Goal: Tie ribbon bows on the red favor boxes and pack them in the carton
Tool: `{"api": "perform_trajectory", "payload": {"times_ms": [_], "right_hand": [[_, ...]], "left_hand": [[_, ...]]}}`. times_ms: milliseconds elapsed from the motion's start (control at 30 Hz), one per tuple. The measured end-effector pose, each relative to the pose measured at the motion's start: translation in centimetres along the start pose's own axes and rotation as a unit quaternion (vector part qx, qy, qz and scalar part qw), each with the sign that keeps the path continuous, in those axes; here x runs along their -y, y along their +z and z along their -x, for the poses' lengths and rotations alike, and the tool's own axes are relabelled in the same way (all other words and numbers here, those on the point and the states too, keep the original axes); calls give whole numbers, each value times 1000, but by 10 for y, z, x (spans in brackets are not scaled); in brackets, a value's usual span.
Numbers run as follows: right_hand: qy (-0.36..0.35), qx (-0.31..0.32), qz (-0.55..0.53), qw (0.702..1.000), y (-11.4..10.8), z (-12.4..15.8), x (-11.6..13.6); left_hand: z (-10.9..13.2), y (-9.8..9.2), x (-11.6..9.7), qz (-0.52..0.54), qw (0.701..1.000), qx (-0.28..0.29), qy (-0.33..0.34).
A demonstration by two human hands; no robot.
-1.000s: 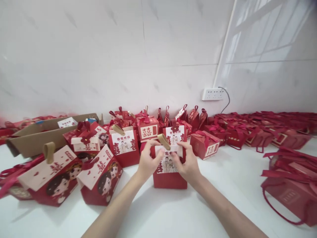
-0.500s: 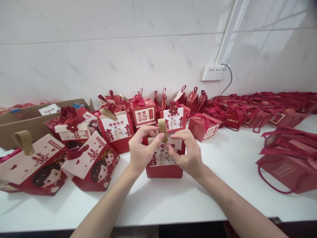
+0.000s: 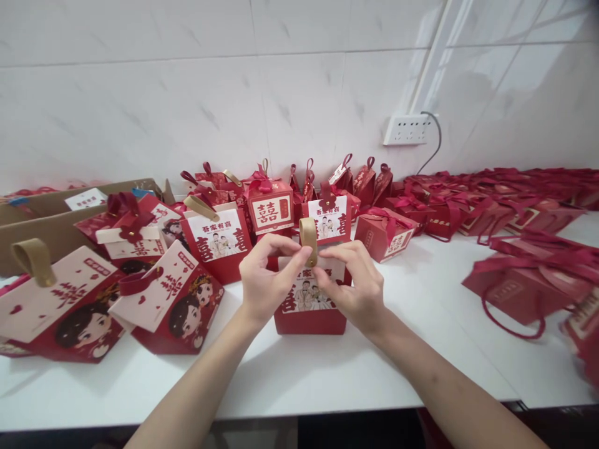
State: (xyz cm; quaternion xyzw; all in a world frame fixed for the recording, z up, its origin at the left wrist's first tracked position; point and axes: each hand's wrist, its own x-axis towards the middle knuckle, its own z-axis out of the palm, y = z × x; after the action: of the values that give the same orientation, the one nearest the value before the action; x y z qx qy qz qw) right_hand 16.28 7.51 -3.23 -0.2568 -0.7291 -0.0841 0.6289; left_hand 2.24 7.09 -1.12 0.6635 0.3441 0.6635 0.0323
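Your left hand point(image 3: 269, 284) pinches the gold strap point(image 3: 307, 232) | your right hand point(image 3: 355, 284) curls at its lower end, grip unclear | red box point(image 3: 310, 323) upright before you on the white table point(image 3: 346, 380), front partly hidden by your fingers | flower-clasped box point(image 3: 340, 218) close behind | cartoon-print box point(image 3: 203, 315) left, ribboned box point(image 3: 374, 238) right

Pale glare streaks the brightly lit wall point(image 3: 299, 106).

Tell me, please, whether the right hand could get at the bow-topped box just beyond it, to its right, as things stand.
Probably yes: the box sits just beyond the right hand, with nothing visible between them, though the fingers are occupied at the gold strap.
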Motion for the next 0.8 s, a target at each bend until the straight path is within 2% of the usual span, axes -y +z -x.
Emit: {"api": "perform_trajectory", "payload": {"times_ms": [367, 633, 800], "right_hand": [[35, 23, -14, 999, -3, 1, -2], [179, 112, -145, 967, -12, -12, -4], [266, 153, -206, 929, -13, -13, -7]], "left_hand": [[1, 0, -1, 8, 1000, 6, -15], [-2, 0, -2, 37, 998, 38, -30], [-4, -4, 0, 73, 990, 89, -81]]}}
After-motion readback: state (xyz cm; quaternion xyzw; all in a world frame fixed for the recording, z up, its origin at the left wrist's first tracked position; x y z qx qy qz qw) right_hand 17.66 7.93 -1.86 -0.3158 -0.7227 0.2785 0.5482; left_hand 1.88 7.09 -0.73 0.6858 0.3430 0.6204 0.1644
